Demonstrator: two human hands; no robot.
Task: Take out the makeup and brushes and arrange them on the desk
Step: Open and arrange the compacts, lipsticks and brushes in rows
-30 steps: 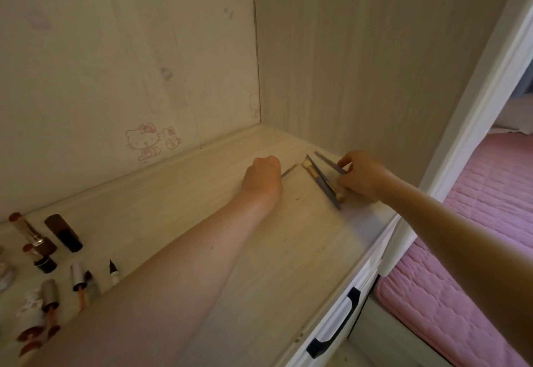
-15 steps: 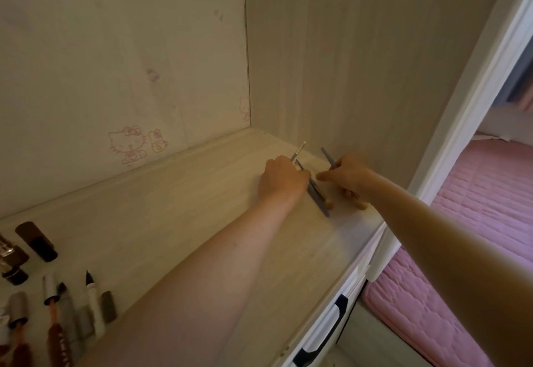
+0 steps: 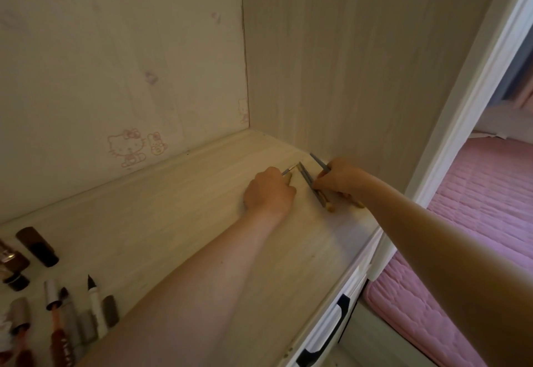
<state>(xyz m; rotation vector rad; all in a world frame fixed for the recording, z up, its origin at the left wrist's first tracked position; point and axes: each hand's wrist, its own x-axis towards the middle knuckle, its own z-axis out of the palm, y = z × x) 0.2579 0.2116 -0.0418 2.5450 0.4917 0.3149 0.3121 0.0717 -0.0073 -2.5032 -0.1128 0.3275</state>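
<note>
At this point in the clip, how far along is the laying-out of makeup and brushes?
Well along, it seems. Lipsticks and pens already lie in rows at the desk's left end. In hand: the left hand grips one thin brush, the right hand another, with a third brush lying between them. Left: lining these up. No bag is visible, so what remains unpacked is unclear.

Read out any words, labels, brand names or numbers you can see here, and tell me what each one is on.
No readable text anywhere.
Back wall panel: only pink cartoon cat drawings, no words.
Makeup tubes at the desk's left end: any print is too small and blurred to read.
Brushes by the hands: no markings visible.
</note>
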